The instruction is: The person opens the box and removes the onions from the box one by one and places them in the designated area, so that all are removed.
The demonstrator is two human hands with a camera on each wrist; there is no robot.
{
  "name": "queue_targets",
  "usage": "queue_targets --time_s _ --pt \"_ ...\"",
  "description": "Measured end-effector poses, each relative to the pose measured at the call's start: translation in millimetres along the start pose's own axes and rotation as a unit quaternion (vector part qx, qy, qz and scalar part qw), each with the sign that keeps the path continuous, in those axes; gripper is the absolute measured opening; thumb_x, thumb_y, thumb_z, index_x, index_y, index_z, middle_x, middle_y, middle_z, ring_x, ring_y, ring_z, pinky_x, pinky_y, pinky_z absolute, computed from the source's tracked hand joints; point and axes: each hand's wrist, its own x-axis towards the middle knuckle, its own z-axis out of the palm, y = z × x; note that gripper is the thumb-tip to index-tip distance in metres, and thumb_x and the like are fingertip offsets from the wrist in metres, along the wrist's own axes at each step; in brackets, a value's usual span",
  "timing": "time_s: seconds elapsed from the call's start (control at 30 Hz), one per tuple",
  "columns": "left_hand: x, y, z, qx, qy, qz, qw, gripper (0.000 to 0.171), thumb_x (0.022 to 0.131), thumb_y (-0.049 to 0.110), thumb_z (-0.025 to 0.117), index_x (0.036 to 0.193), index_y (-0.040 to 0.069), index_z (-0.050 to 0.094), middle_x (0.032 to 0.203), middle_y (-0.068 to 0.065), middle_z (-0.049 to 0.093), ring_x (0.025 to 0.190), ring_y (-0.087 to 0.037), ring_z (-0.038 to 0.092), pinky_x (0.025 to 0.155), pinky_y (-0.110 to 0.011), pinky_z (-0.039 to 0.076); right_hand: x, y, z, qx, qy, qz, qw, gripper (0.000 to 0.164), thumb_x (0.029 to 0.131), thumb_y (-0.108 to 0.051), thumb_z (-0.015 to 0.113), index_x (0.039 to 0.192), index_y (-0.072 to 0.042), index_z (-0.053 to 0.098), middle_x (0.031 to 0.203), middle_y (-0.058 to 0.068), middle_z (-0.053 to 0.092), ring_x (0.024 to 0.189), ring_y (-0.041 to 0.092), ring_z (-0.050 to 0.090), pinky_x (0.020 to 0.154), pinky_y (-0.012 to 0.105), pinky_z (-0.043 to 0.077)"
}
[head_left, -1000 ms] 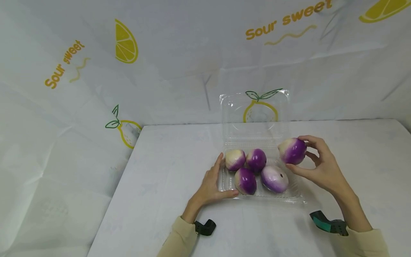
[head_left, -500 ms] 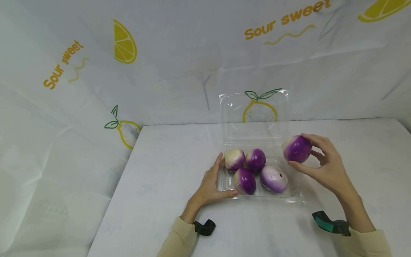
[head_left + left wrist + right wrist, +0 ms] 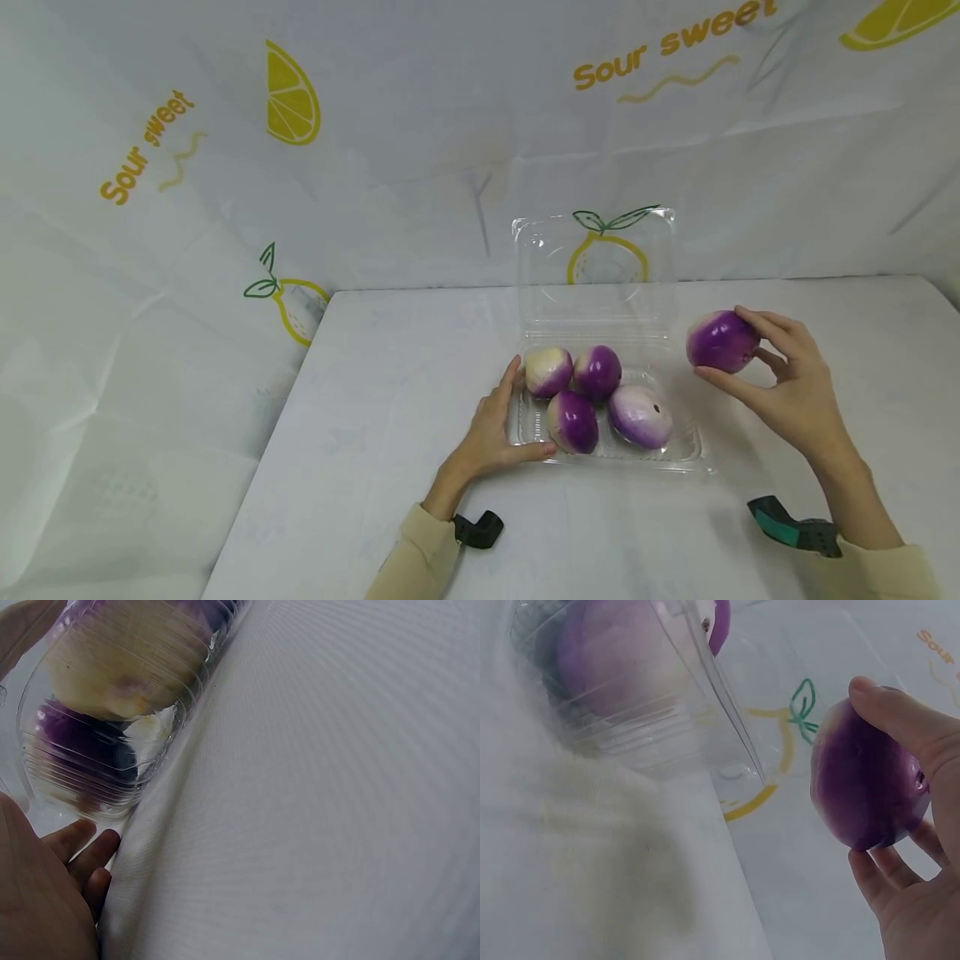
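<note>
A glossy purple-and-white round fruit (image 3: 722,342) is held above the table by my right hand (image 3: 795,392), between the thumb and the fingertips. In the right wrist view the held fruit (image 3: 866,772) shows a small dark spot at one end. To its left stands a clear plastic clamshell box (image 3: 686,450), lid (image 3: 543,283) raised at the back. Several similar fruits, among them a paler one (image 3: 640,415), lie inside. At the box's front left corner rests my left hand (image 3: 487,437), its extended fingers along the left side and its thumb at the front rim.
The white-covered table (image 3: 375,400) has its left edge well away from the box. Behind it hangs a white cloth backdrop (image 3: 420,125) printed with lemons and lettering, close behind the raised lid. Both wrists carry dark camera bands (image 3: 480,531).
My right hand has moved right and slightly up with the fruit, away from over the box's right side. The left hand, the box and the fruits in it have stayed put.
</note>
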Motion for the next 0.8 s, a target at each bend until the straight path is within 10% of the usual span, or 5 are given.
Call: queue_targets --time_s 0.63,0.8 --pt "0.7 1.9 -0.3 0.0 0.0 -0.002 1.0 0.128 0.069 0.035 0.086 0.165 0.009 0.005 0.16 -0.017 0.045 0.149 -0.037 0.041 0.12 -0.065 0.03 -5.9 16.5 -7.1 -0.109 0.038 0.107 0.988 0.08 0.07 -0.007 0.093 0.142 -0.007 0.06 0.118 -0.033 0.036 0.114 -0.014 0.036 0.082 -0.007 0.034" --pt "-0.4 1.7 -0.2 -0.004 -0.006 -0.023 0.9997 0.127 0.07 0.039 0.084 0.166 0.015 0.003 0.162 -0.015 0.042 0.151 -0.038 0.038 0.12 -0.067 0.027 -8.2 21.6 -9.5 -0.125 0.03 0.127 0.984 0.079 0.072 -0.012 0.092 0.143 -0.006 0.058 0.125 -0.012 0.046 0.11 -0.016 0.032 0.081 -0.008 0.032"
